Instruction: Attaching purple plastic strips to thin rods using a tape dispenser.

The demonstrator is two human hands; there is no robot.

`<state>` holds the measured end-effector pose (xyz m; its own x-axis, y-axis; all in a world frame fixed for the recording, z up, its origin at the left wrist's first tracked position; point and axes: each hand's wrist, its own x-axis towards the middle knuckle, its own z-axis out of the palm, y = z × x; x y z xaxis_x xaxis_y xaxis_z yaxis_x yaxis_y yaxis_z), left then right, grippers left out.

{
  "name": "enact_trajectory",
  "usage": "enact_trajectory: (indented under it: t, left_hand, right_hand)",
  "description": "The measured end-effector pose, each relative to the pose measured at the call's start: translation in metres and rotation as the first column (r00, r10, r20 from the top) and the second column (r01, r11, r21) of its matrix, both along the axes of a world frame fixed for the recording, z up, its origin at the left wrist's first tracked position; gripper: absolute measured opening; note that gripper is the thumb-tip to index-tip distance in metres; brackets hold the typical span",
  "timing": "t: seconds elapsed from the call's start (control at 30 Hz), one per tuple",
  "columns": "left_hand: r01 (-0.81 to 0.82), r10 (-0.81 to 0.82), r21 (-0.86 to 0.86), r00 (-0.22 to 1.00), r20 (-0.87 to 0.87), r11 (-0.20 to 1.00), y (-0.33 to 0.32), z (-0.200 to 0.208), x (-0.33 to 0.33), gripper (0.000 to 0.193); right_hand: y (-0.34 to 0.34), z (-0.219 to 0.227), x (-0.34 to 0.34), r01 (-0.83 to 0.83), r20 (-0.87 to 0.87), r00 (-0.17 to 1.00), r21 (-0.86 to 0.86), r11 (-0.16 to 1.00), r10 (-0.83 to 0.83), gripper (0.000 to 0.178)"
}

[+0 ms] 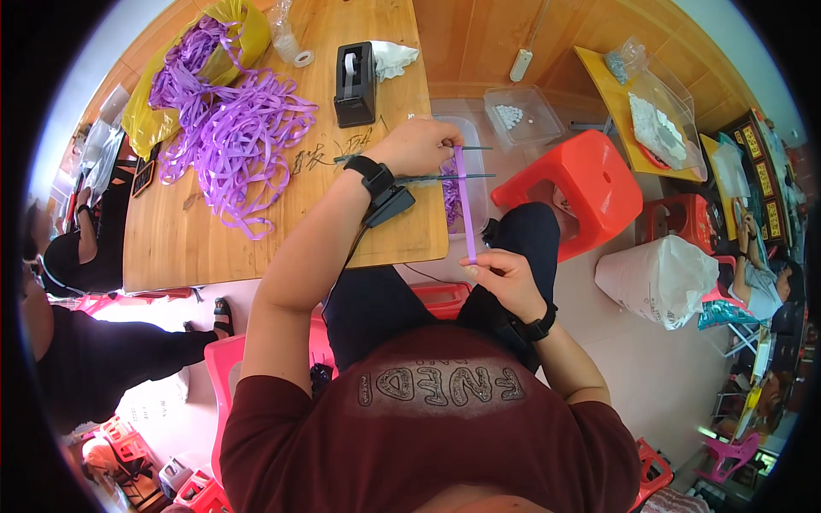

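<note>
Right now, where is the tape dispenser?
Left of centre in the head view, the black tape dispenser stands toward the wooden table's right edge, between the purple ribbon pile and a crumpled white wad.

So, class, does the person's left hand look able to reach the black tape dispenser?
Probably yes: the tape dispenser stands just beyond the left hand, with nothing visible between them, though that hand is busy with the purple ribbon.

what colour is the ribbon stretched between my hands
The ribbon is purple, clearest in the head view.
</note>
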<state>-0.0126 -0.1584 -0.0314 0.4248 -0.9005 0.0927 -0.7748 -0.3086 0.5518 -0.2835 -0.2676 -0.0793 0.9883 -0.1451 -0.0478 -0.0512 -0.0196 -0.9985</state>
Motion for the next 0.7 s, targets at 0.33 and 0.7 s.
enact_trajectory:
  t: [0.33,0.7]
  left_hand:
    - [-0.17,0.141,-0.064,0.938,-0.318,0.983,0.004,-0.004,0.008,0.023]
    - [-0.297,0.228,-0.114,0.884,-0.408,0.948,0.008,-0.009,0.015,0.018]
  right_hand:
    - [-0.054,0.093,0.107,0.119,0.399,0.917,-0.292,0.949,0.008,0.025]
    - [-0.079,0.04,0.214,0.015,-0.111,0.994,-0.074,0.997,-0.023,0.03]
